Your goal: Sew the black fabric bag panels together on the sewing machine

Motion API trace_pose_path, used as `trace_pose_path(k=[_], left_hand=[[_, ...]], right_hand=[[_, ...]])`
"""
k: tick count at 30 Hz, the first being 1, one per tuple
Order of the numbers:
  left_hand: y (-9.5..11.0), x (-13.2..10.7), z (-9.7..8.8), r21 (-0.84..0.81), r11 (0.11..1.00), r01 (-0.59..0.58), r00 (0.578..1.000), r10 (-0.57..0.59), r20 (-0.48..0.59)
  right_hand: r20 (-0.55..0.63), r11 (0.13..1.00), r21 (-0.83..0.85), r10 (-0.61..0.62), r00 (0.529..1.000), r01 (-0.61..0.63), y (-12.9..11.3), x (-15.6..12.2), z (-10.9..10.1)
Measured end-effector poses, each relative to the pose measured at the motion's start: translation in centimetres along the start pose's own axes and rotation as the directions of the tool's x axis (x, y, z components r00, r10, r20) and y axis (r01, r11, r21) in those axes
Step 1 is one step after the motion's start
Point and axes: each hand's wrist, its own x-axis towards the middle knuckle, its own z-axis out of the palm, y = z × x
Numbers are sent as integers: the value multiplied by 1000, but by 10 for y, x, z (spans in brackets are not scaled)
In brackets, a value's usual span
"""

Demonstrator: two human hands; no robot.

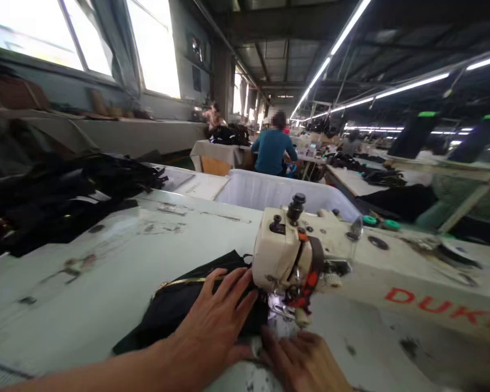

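A black fabric piece [175, 305] with a gold-toothed zipper [183, 281] lies on the sewing machine's table, its right edge by the presser foot [282, 310]. My left hand [216, 310] rests flat on this fabric with its fingers stretched out, left of the needle area. Just in front of the presser foot is my right hand [300, 359], somewhat blurred, its fingers bent together at the fabric's near right edge. The cream sewing machine [288, 253] has a lit needle area and red lettering along its arm. My right fingertips are partly hidden.
A heap of black fabric pieces [65, 196] covers the table's left side. Behind the machine stands a white plastic bin [277, 188]. Green-topped spools [391, 224] sit behind the machine arm. Farther off, a person in a blue top [274, 149] sits at another workstation.
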Motion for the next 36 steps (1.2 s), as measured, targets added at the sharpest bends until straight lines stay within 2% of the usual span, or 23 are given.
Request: trace_pose_path(k=[3,5,10,14,19,28,36], left_hand=[[-10,-5,16,-178,964,-198,978,205,27],[-14,-8,24,-272,930,-246,963,267,43],[-14,-7,26,-346,923,-170,971,217,100],[-17,1,21,-318,924,-211,963,253,96],[-23,6,28,-257,933,-253,957,280,74],[-35,18,34,-264,932,-248,959,275,68],[-35,22,37,-243,948,-205,971,229,72]], right_hand=[[25,1000,-11,-3,1000,3,1,-1,2],[33,1000,-18,-5,999,6,1,-4,5],[28,999,-33,10,1000,-9,3,-9,13],[-16,998,-59,35,999,-36,5,-7,14],[-49,995,-80,63,997,-67,6,-4,16],[-49,990,-80,112,993,-115,7,-7,19],[-46,989,-53,139,989,-141,9,-7,19]])
